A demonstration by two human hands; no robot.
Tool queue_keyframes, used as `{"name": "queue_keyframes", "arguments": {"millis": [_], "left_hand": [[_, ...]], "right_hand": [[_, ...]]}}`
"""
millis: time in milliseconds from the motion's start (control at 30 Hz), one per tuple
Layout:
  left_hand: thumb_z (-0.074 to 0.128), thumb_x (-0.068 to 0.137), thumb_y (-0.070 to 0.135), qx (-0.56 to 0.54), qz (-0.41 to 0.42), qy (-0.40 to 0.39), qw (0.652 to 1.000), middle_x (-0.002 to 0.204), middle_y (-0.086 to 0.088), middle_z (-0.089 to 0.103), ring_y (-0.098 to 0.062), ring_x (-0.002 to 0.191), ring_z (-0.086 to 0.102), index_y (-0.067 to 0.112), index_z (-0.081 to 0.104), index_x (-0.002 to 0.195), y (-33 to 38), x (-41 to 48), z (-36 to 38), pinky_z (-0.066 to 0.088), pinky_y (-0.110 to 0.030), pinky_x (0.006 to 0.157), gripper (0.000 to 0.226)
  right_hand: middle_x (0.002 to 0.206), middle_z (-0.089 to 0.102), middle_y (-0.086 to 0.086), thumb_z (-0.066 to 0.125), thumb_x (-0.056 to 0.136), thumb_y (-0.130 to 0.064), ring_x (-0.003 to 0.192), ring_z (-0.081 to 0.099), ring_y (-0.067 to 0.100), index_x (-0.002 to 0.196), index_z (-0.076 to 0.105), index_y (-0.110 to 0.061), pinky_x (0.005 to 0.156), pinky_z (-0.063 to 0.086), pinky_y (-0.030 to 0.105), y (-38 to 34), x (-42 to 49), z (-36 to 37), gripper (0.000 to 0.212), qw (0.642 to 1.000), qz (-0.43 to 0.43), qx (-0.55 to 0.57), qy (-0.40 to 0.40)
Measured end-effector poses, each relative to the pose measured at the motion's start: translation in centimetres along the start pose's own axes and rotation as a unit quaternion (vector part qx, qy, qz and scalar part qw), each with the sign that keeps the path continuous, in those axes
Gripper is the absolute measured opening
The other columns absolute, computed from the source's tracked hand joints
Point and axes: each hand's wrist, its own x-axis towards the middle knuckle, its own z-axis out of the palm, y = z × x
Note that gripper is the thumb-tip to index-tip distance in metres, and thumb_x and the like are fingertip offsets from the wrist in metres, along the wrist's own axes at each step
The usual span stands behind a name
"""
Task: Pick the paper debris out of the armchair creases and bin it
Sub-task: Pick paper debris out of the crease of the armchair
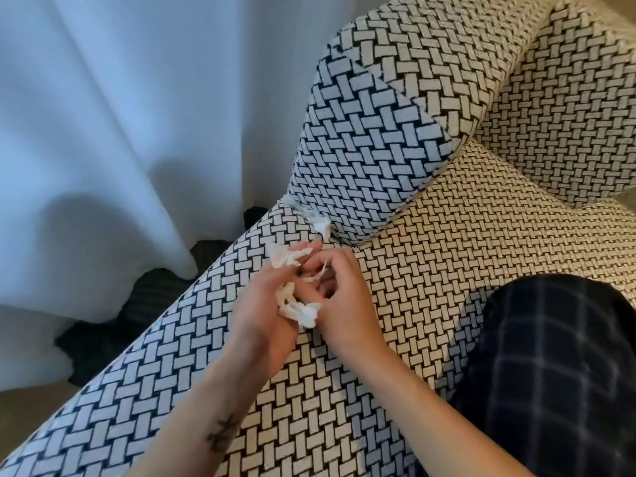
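Over the left edge of the armchair (447,235) seat, the left hand (261,304) is curling round crumpled paper debris (303,313) while the right hand (344,290) is pinching a paper shred (318,274) against it. Another scrap (321,226) is sticking from the crease below the basket-weave armrest (378,132); a white curtain (103,132) is hanging beside.

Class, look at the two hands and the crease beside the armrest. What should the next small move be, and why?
Probably the right hand, which pinches only a thin paper strand, should reach for the white paper scrap wedged in the crease of the black-and-white woven armchair. The left hand grips the crumpled white paper pieces.
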Motion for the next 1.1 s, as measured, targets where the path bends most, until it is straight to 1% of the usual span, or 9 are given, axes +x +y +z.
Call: {"name": "queue_keyframes", "arguments": {"millis": [133, 233, 333, 400, 500, 633, 767, 1000, 1100], "left_hand": [[0.039, 0.104, 0.007, -0.011, 0.023, 0.026, 0.999, 0.124, -0.012, 0.072, -0.028, 0.118, 0.067, 0.008, 0.062, 0.128, 1.2, -0.2, -0.3, 0.050, -0.040, 0.102, 0.034], [0.037, 0.104, 0.002, -0.030, 0.033, 0.043, 0.998, 0.122, -0.010, 0.073, -0.024, 0.117, 0.068, 0.006, 0.061, 0.126, 1.5, -0.2, -0.2, 0.045, -0.041, 0.109, 0.033], [0.038, 0.101, 0.000, -0.024, 0.024, 0.049, 0.998, 0.124, -0.009, 0.072, -0.023, 0.119, 0.067, 0.007, 0.060, 0.130, 1.5, -0.3, -0.1, 0.044, -0.042, 0.109, 0.037], [0.040, 0.099, -0.001, -0.021, 0.020, 0.055, 0.998, 0.123, -0.007, 0.073, -0.023, 0.117, 0.068, 0.009, 0.060, 0.131, 1.6, -0.4, 0.1, 0.044, -0.043, 0.109, 0.039], [0.042, 0.094, -0.006, -0.038, 0.027, 0.054, 0.997, 0.123, -0.011, 0.073, -0.027, 0.115, 0.069, 0.010, 0.060, 0.130, 2.0, -0.5, 0.3, 0.044, -0.045, 0.110, 0.043], [0.043, 0.092, -0.008, -0.049, 0.028, 0.052, 0.997, 0.123, -0.014, 0.072, -0.032, 0.114, 0.069, 0.009, 0.059, 0.129, 2.3, -0.5, 0.3, 0.046, -0.047, 0.109, 0.043], [0.041, 0.095, -0.008, -0.038, 0.028, 0.051, 0.998, 0.122, -0.015, 0.072, -0.032, 0.114, 0.069, 0.006, 0.057, 0.130, 2.3, -0.6, 0.4, 0.046, -0.046, 0.109, 0.041], [0.042, 0.093, -0.005, -0.034, 0.017, 0.049, 0.998, 0.124, -0.015, 0.071, -0.032, 0.116, 0.068, 0.004, 0.055, 0.131, 2.5, -0.8, 0.5, 0.044, -0.046, 0.111, 0.041], [0.041, 0.093, -0.004, -0.036, 0.016, 0.050, 0.998, 0.124, -0.015, 0.071, -0.032, 0.117, 0.068, 0.004, 0.055, 0.131, 2.6, -0.8, 0.5, 0.044, -0.046, 0.111, 0.041]], "right_hand": [[0.108, 0.056, -0.011, 0.064, 0.098, -0.033, 0.093, 0.061, 0.001, 0.102, 0.065, -0.022, 0.080, 0.051, 0.015, -0.8, 0.7, -0.1, 0.012, 0.999, -0.023, -0.008, 0.028], [0.109, 0.054, -0.016, 0.051, 0.103, -0.037, 0.096, 0.057, 0.001, 0.113, 0.064, -0.027, 0.082, 0.052, 0.021, 0.4, 2.1, -1.4, 0.019, 0.978, -0.026, -0.180, 0.099], [0.101, 0.061, -0.013, 0.051, 0.104, -0.031, 0.075, 0.056, 0.001, 0.125, 0.063, -0.025, 0.064, 0.048, 0.022, 1.4, 3.5, -2.5, 0.026, 0.951, -0.024, -0.300, 0.069], [0.086, 0.066, -0.011, 0.050, 0.105, -0.031, 0.062, 0.055, 0.004, 0.119, 0.067, -0.024, 0.054, 0.043, 0.024, 1.5, 4.3, -2.9, 0.023, 0.928, -0.041, -0.368, 0.050], [0.076, 0.067, -0.008, 0.048, 0.106, -0.029, 0.059, 0.060, 0.011, 0.106, 0.070, -0.023, 0.053, 0.048, 0.027, 1.1, 5.0, -2.6, 0.022, 0.901, -0.048, -0.428, 0.058], [0.078, 0.068, -0.003, 0.049, 0.106, -0.029, 0.064, 0.060, 0.017, 0.096, 0.071, -0.020, 0.058, 0.045, 0.029, 0.7, 5.6, -2.2, 0.026, 0.894, -0.040, -0.442, 0.056], [0.079, 0.070, -0.001, 0.049, 0.106, -0.035, 0.067, 0.063, 0.020, 0.095, 0.072, -0.019, 0.061, 0.052, 0.033, 0.4, 6.2, -2.1, 0.030, 0.894, -0.029, -0.445, 0.046], [0.072, 0.062, -0.005, 0.055, 0.102, -0.038, 0.056, 0.049, 0.012, 0.091, 0.074, -0.020, 0.045, 0.028, 0.026, 0.0, 7.4, -1.6, 0.029, 0.884, 0.013, -0.465, 0.047], [0.076, 0.063, -0.004, 0.054, 0.103, -0.034, 0.059, 0.052, 0.013, 0.096, 0.073, -0.019, 0.044, 0.027, 0.026, -0.2, 7.7, -1.4, 0.025, 0.876, 0.034, -0.480, 0.034]]}}
